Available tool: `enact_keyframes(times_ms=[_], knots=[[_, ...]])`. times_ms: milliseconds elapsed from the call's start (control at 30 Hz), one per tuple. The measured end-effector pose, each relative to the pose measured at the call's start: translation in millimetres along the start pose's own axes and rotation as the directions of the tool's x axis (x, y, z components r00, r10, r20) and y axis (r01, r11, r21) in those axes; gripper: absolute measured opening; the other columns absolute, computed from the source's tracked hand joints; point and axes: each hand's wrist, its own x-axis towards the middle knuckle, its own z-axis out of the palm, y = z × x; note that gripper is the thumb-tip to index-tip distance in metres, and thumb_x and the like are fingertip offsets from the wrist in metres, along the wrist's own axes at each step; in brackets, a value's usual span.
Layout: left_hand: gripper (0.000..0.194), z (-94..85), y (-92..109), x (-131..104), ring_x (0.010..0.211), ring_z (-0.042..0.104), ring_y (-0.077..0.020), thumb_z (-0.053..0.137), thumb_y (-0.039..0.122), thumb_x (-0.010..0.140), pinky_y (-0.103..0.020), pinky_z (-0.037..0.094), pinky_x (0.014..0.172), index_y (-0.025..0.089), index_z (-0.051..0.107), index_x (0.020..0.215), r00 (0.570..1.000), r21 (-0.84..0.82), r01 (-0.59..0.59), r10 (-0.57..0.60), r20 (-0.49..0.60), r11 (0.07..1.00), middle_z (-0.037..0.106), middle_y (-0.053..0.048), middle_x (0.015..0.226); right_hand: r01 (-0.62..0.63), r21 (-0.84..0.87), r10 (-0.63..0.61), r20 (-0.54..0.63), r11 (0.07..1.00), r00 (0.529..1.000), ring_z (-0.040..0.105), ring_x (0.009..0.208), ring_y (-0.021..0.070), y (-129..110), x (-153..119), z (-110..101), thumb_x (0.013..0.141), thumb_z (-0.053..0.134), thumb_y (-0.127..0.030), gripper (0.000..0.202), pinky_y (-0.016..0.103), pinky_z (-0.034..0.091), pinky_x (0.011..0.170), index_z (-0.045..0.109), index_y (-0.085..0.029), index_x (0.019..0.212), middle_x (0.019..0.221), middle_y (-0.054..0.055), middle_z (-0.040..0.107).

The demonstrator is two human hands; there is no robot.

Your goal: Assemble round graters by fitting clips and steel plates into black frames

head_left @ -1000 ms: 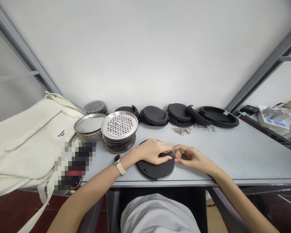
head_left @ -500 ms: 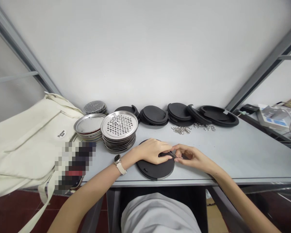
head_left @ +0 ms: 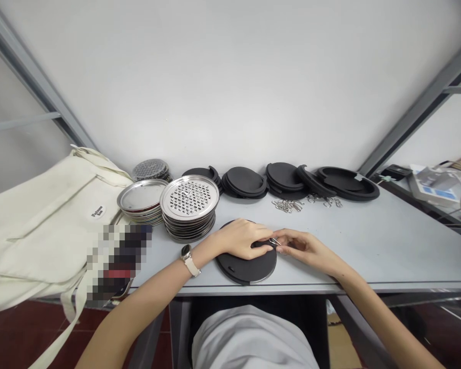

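Observation:
A black round disc (head_left: pixel 246 269) with a metal edge showing at its lower right lies near the table's front edge. My left hand (head_left: pixel 246 239) rests on its top, thumb and fingers closed around a part of the disc near its right side. From the right, my right hand (head_left: pixel 299 246) pinches a small metal clip (head_left: pixel 275 241) at the disc's right edge, close to the left fingertips. Behind the hands lies a pile of similar metal clips (head_left: pixel 288 205). To the left is a stack of metal grater discs (head_left: pixel 189 199).
Stacked plain metal discs (head_left: pixel 143 196) stand by a cream bag (head_left: pixel 42 220) at left. Black round covers (head_left: pixel 244 182) line the wall, with a larger black ring (head_left: pixel 348 183) at right. Cables and a white box (head_left: pixel 434 187) are at far right.
My right fingers have shifted slightly and the small clip between them has turned and shows more clearly. My left hand has stayed on the disc.

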Motion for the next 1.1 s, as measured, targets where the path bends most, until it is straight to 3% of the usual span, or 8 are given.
enact_keyframes(times_ms=[333,500,800,967,1100], knots=[[0.019,1.4,-0.8,0.0,0.069,0.058,-0.0155,0.050,0.036,0.093,-0.029,0.033,0.057,0.020,0.054,0.084,1.000,0.017,-0.020,0.020,-0.014,1.000,0.062,-0.001,0.079,-0.008,-0.059,0.005,-0.037,0.998,0.999,0.051,0.072,0.0172,2.6,-1.0,0.8,0.087,0.064,-0.045,0.036,0.030,0.041,0.068,0.066,-0.020,0.113,0.074,0.000,0.057],[0.019,1.1,-0.9,0.3,0.069,0.058,-0.0160,0.050,0.037,0.093,-0.028,0.033,0.058,0.020,0.054,0.085,1.000,0.010,-0.010,0.010,0.001,1.000,0.062,-0.001,0.080,-0.005,-0.052,0.003,-0.034,0.999,0.999,0.053,0.076,0.0181,1.6,-0.5,0.6,0.087,0.065,-0.044,0.034,0.030,0.041,0.070,0.066,-0.021,0.112,0.079,0.001,0.058],[0.014,-0.5,0.6,0.6,0.069,0.057,-0.0157,0.051,0.032,0.092,-0.027,0.033,0.058,0.020,0.055,0.087,1.000,-0.007,-0.010,0.010,-0.001,1.000,0.062,-0.001,0.082,0.043,0.023,-0.043,-0.010,0.999,0.999,0.051,0.074,0.0154,0.3,-0.2,2.2,0.089,0.063,-0.040,0.038,0.028,0.043,0.073,0.050,-0.024,0.121,0.077,-0.003,0.053],[0.015,-0.3,0.4,0.4,0.070,0.058,-0.0158,0.050,0.032,0.093,-0.027,0.035,0.060,0.019,0.057,0.092,1.000,-0.012,-0.009,0.009,0.005,1.000,0.063,-0.002,0.084,0.027,-0.002,-0.027,-0.008,1.000,1.000,0.050,0.074,0.0157,-2.9,-0.4,2.3,0.089,0.062,-0.043,0.028,0.028,0.042,0.070,0.058,-0.022,0.106,0.077,-0.002,0.052],[0.016,-0.1,0.1,0.7,0.070,0.058,-0.0156,0.051,0.033,0.092,-0.028,0.035,0.059,0.019,0.057,0.089,1.000,-0.007,-0.010,0.010,0.008,1.000,0.063,-0.002,0.083,0.009,-0.029,-0.010,-0.024,1.000,1.000,0.051,0.076,0.0173,-4.5,-0.5,2.7,0.088,0.062,-0.046,0.032,0.029,0.042,0.070,0.061,-0.021,0.106,0.079,0.000,0.055]])
